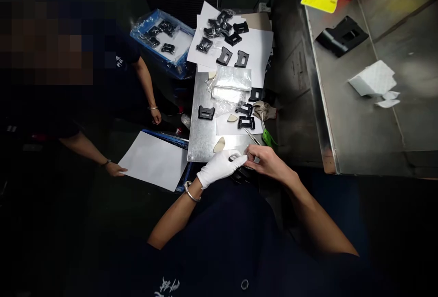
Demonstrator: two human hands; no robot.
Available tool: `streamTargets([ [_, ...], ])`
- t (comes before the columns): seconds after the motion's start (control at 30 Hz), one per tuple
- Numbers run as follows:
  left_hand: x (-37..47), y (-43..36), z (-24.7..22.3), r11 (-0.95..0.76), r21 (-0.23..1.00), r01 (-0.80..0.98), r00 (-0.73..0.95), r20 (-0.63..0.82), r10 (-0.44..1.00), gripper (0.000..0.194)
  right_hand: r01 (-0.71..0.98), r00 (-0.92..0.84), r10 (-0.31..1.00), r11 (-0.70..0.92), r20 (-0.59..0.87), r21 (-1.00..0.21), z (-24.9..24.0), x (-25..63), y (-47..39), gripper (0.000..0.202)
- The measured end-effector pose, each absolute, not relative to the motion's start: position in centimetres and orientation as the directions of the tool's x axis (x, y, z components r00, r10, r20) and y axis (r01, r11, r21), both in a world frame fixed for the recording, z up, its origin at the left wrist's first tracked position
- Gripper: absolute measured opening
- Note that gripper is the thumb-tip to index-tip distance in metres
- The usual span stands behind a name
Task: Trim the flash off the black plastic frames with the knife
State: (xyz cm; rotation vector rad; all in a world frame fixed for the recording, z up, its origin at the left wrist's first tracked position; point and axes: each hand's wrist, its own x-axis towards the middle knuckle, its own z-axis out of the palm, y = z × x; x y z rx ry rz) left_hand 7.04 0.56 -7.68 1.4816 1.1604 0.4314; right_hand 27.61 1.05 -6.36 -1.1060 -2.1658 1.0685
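At the near edge of the metal table [198,146], my left hand [221,165] in a white glove has its fingertips pressed together. My bare right hand [265,159] pinches right beside it, the fingertips of both meeting. Whatever is between them is too small or hidden to make out. Just beyond my right hand lie a thin metal tool [252,136] and a green-handled tool [268,138]. A cream pad [219,144] rests beyond my left hand. Farther up are black plastic frames [246,122], another black frame [206,113] and a stack of clear plastic bags [232,80].
White paper [258,44] at the far end bears several black frames, some bagged. A blue-lined bin [186,66] holds more. On the left, a co-worker's hand [116,169] grips a white sheet [153,160]. A metal bench [362,128] stands at right; a work glove [265,110] lies nearby.
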Motion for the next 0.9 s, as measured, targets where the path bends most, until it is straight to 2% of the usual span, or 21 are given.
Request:
streamTargets([
  [0.13,7.3,0.4,-8.1,0.125,0.931,0.343,0.501,-0.294,0.814,0.034,0.442,-0.648,0.762,0.395,0.018,-0.806,-5.4,27.8,1.6,0.039],
  [0.27,7.6,0.3,-8.4,0.136,0.934,0.332,0.488,-0.293,0.822,0.031,0.451,-0.651,0.755,0.298,-0.081,-0.841,-4.8,28.2,1.5,0.031],
  [0.47,7.5,0.6,-8.6,0.121,0.94,0.318,0.483,-0.271,0.833,0.033,0.453,-0.469,0.861,0.045,-0.195,-0.89,-5.4,28.6,0.7,0.021],
  [0.6,7.3,1.2,-8.5,0.117,0.946,0.301,0.509,-0.264,0.82,0.035,0.391,-0.345,0.912,-0.078,-0.224,-0.917,-6.3,29.0,0.4,0.028],
  [0.7,7.6,1.5,-8.5,0.109,0.955,0.275,0.527,-0.244,0.814,0.037,0.363,-0.288,0.936,-0.089,-0.202,-0.928,-6.8,29.1,0.4,0.031],
  [0.9,9.0,1.7,-9.0,0.117,0.959,0.256,0.541,-0.243,0.806,0.039,0.389,-0.285,0.94,-0.065,-0.188,-0.919,-7.3,28.5,0.5,0.015],
])
